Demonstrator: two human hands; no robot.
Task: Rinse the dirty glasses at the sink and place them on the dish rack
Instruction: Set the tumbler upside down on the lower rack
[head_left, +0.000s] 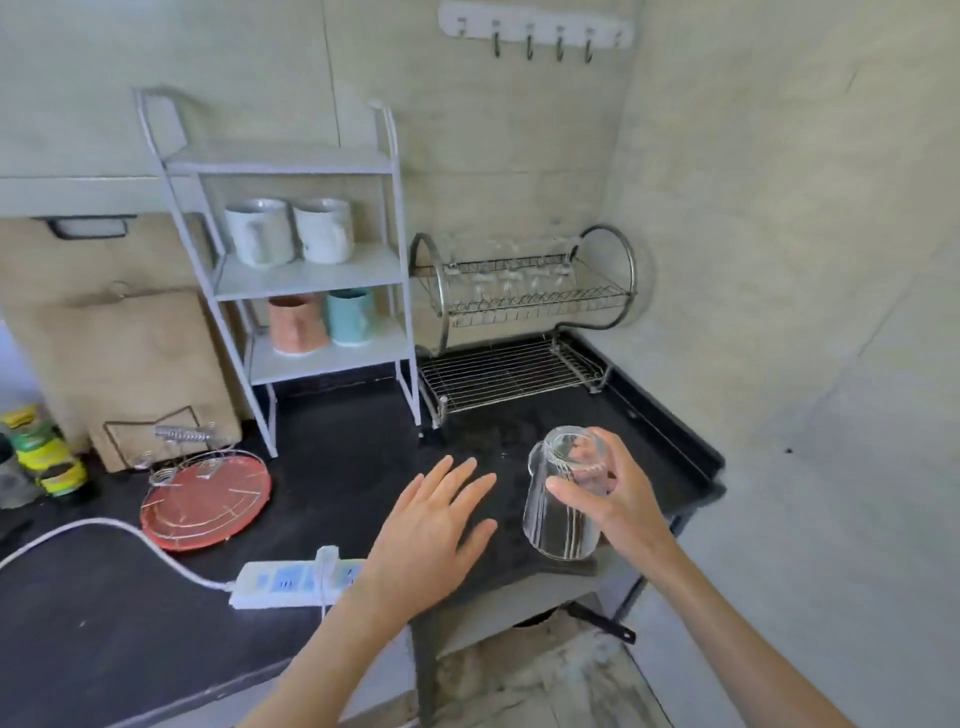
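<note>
Head view: left hand (435, 525) hovered flat over the black counter (311, 457), fingers spread, holding nothing. Beside it, right hand (615, 499) gripped a clear glass (558, 514), apparently upside down, near the counter's front edge. The placing step seemed underway; next, carry it forward onto the dish rack (519, 312), which already held glasses

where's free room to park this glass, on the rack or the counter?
Rack: the lower tier is bare; the upper tier already holds upturned glasses, so it is crowded. The counter between shelf, rack and left hand is bare. Crowded: front left, with the red trivet and power strip. The right hand holds the glass.
</note>
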